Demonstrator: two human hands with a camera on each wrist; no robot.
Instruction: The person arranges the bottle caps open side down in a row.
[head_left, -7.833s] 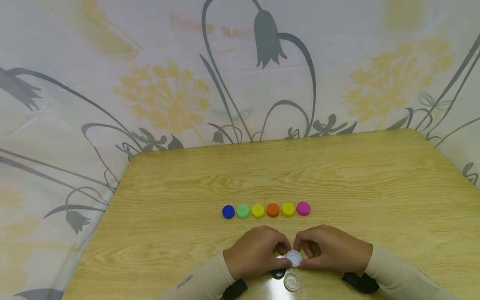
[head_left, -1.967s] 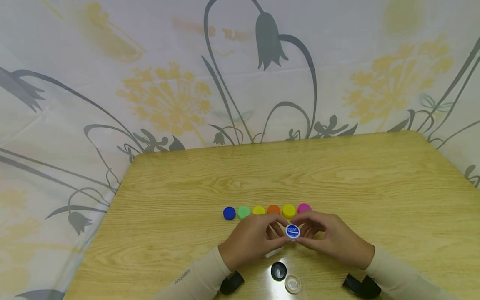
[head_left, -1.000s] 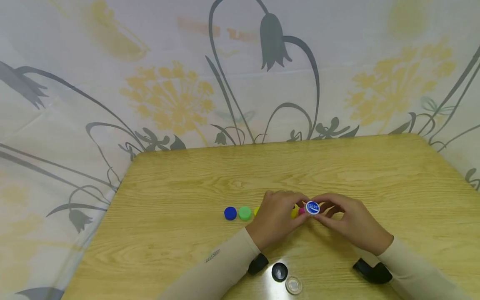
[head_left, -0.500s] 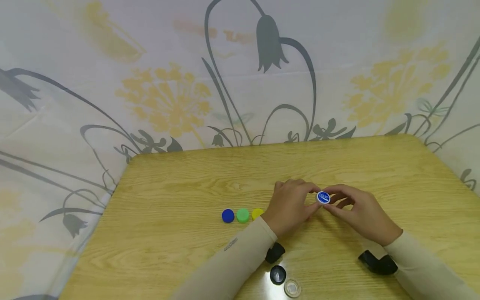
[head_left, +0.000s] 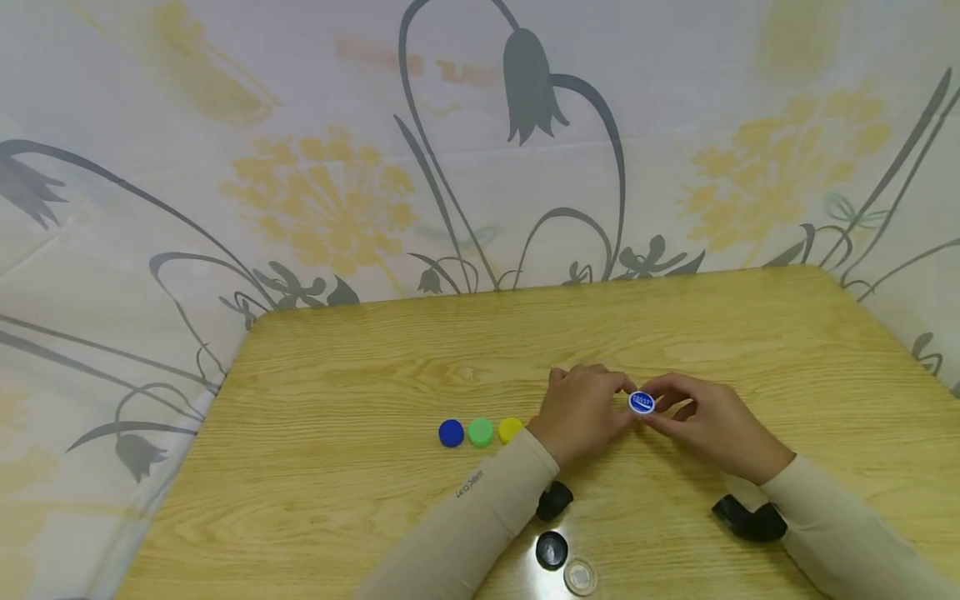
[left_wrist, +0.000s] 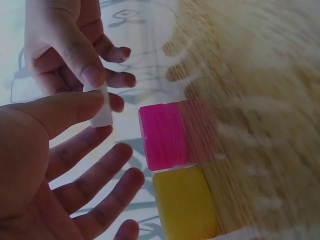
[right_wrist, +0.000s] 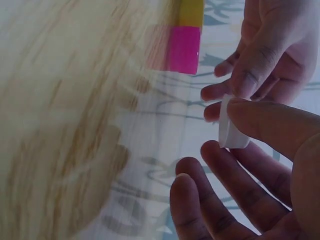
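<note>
My left hand [head_left: 581, 412] and right hand [head_left: 708, 425] together pinch a white bottle cap [head_left: 641, 403] between thumbs and fingertips. Its blue printed top faces up in the head view. In both wrist views the white cap [right_wrist: 234, 127] is seen edge-on, raised above the tabletop. A pink cap [left_wrist: 162, 136] and a yellow cap [left_wrist: 184, 202] stand on the table beside my left fingers. To the left in the head view lie a blue cap [head_left: 451, 433], a green cap [head_left: 481, 432] and another yellow cap [head_left: 511, 430]. My left hand mostly hides an orange cap [head_left: 534, 422].
Nearer the front edge, a black cap [head_left: 552, 550] lies beside a translucent round cap [head_left: 580, 576]. Black wrist mounts [head_left: 750, 518] hang under both sleeves. Behind the wooden table [head_left: 360, 358] hangs a flower-patterned cloth [head_left: 330, 183].
The white cap, held with its hollow side up near the front, was turned blue side up. Both hands carried it forward and right, past the row's pink end; lately it shifts slightly.
</note>
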